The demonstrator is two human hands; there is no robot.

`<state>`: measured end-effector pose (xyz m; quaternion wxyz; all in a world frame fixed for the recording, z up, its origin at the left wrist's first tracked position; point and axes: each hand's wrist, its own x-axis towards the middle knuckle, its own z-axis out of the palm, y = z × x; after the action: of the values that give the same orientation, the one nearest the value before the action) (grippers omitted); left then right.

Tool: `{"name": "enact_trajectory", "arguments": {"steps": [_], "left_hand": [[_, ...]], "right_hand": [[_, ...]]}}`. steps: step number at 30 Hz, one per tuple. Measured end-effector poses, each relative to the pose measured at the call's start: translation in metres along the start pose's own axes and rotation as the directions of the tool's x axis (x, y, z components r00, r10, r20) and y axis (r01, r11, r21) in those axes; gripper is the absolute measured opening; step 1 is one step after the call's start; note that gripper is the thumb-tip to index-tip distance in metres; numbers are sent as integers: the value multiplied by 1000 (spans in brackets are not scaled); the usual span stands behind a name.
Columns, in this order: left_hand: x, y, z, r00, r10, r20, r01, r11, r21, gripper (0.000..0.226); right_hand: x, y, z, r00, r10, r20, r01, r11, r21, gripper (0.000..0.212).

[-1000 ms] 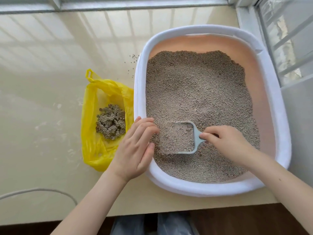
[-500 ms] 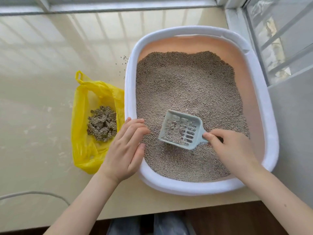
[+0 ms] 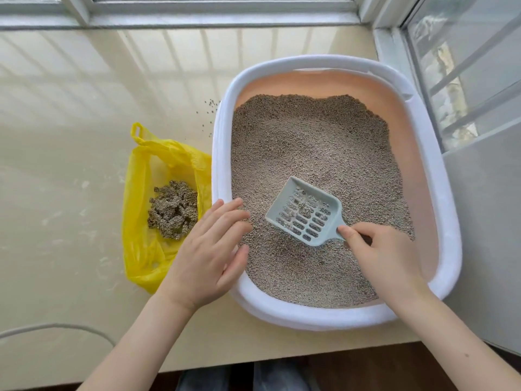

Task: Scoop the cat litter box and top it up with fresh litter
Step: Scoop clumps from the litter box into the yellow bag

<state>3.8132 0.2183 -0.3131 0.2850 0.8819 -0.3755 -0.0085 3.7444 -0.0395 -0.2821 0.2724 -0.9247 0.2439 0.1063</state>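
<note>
Grey litter [image 3: 310, 153] filled the box [image 3: 222, 153]; her right hand [image 3: 383, 255] pinched the slotted scoop [image 3: 306, 211] (nearly empty), left hand [image 3: 208, 249] flat on the rim, lower centre.

Slotted grey scoop [image 3: 306, 214] (nearly empty) tilts above litter [image 3: 310, 153] in white-rimmed box [image 3: 221, 153].

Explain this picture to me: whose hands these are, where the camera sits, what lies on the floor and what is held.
No machine here: a person's two bare hands, filmed by one camera worn on the head, looking down. On the pale floor by a window stands a white-rimmed litter box filled with litter. Beside it, on the left, lies an open yellow bag holding clumps. The right hand grips the handle of a slotted scoop, nearly empty, over the litter. The left hand rests on the box's rim, fingers straight.
</note>
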Motion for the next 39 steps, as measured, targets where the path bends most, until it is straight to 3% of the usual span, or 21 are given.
{"name": "enact_trajectory", "arguments": {"steps": [3, 6, 9, 13, 16, 18, 20, 22, 26, 29, 39], "left_hand": [[-5, 0, -4, 989, -90, -121, 79, 993, -88, 28], [-13, -10, -11, 932, -251, -262, 218, 965, -147, 27], [-22, -30, -21, 828, -419, -373, 381, 908, -175, 24], [-39, -62, -33, 638, -621, -456, 608, 769, -196, 32], [-50, -86, -35, 480, -789, -384, 765, 591, -256, 41], [-56, -100, -35, 364, -898, -248, 836, 432, -337, 48], [-60, -108, -33, 295, -950, -104, 861, 312, -401, 53], [-62, -110, -32, 305, -952, -9, 861, 280, -426, 50], [-62, -110, -31, 417, -907, -56, 823, 403, -400, 16], [-63, -111, -32, 445, -889, -110, 800, 449, -399, 10], [-66, -113, -34, 428, -898, -101, 769, 421, -481, 7]], "right_hand": [[-4, -14, 1, 1000, -16, -26, 18, 999, 44, 43], [-10, -41, -1, 997, -59, -52, 64, 993, 99, 43], [-16, -75, -1, 992, -115, -59, 122, 984, 128, 41], [-21, -125, 8, 973, -226, -50, 231, 965, 122, 38], [-25, -156, 22, 964, -265, -20, 265, 956, 126, 38], [-29, -173, 36, 952, -307, -8, 306, 947, 100, 38], [-32, -186, 51, 936, -352, 29, 351, 936, 17, 34], [-34, -192, 66, 920, -390, 40, 391, 906, -164, 25], [-38, -195, 95, 902, -432, 14, 394, 809, -437, 36], [-39, -193, 108, 900, -435, -21, 368, 786, -496, 35], [-45, -183, 121, 864, -487, -129, 380, 797, -469, 28]]}}
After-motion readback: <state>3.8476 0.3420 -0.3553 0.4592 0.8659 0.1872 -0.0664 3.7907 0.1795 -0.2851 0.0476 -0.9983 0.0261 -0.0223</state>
